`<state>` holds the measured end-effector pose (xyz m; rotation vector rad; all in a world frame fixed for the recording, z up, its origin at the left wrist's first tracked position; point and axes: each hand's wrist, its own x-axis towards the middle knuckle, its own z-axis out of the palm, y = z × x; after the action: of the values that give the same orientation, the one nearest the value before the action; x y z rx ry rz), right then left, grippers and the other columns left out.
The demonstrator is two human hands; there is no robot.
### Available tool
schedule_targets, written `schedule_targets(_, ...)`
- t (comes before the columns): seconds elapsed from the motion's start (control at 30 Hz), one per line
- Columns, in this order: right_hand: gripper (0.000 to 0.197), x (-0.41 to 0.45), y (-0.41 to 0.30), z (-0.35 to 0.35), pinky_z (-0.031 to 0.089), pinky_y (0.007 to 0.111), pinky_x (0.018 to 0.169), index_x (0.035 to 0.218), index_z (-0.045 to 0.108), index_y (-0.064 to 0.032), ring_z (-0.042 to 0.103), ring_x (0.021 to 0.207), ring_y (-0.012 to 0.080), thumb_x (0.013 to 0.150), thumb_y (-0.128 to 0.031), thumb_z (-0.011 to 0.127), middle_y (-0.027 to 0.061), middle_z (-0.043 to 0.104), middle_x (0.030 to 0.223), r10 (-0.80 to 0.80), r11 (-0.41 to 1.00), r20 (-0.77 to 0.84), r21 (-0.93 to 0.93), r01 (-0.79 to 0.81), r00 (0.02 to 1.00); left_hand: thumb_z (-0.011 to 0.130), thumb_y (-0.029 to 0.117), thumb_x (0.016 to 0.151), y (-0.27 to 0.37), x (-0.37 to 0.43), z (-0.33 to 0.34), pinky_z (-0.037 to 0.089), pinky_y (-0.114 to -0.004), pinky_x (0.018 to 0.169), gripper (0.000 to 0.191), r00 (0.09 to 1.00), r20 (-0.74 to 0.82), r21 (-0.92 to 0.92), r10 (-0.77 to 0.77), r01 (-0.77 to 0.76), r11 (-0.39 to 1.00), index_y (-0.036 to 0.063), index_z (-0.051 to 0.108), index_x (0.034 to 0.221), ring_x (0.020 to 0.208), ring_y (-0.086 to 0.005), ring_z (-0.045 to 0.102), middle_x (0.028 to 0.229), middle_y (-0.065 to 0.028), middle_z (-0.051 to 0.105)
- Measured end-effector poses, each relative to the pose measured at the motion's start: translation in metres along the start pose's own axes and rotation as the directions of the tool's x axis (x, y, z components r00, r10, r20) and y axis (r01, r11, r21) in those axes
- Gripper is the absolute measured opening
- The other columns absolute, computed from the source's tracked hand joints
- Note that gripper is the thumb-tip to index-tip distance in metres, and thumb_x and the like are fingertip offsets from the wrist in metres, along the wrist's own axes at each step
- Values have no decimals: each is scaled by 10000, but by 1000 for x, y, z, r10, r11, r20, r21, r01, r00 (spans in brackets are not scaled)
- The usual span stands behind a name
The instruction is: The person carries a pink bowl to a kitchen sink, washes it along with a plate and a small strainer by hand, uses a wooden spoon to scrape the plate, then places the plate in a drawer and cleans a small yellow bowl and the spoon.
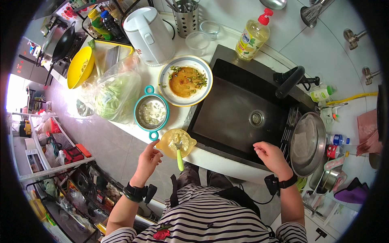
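Note:
My left hand (149, 159) is beside a small yellow bowl (162, 148) at the counter's front edge, its index finger extended close to the rim; contact cannot be told. Pale food and a green-handled utensil (180, 161) are in that bowl. Just behind it stands a teal-rimmed two-handled metal bowl (167, 117) with bits of food and whitish liquid. A plate (164, 91) bearing brown sauce and chopped green pieces sits further back, beside the sink. Over the front right part of the black sink (225, 112), my right hand (270, 156) hangs loosely curled, with nothing seen in it.
A bagged cabbage (114, 97), a yellow basin (79, 70) and a white electric kettle (149, 36) stand on the left and back. Dish soap (253, 36) is behind the sink, near the black faucet (291, 82). A large metal pan (308, 144) leans at the right.

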<state>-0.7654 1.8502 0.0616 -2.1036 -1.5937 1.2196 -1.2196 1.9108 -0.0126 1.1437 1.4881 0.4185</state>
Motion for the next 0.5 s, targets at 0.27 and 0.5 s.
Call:
schedule_targets(0.27,214,-23,9,17,543,296,799,1172,643,-10,702,924,201,980,-101,616,113,725,1023,92,993,-83,78,-86,992,622,115,993,0,25,-20,505,-230,537,257,936,304,45,-178,172,984,16,537,1215,619,-110,647,738,-47,664)
schedule_targets(0.5,222,-46,-4,35,545,335,766,1166,662,-53,704,885,248,975,-160,626,111,729,1014,117,979,-226,189,-74,967,610,160,1018,12,31,-7,509,-208,547,151,846,489,22,-211,230,973,50,594,1119,619,-95,647,723,-34,658)
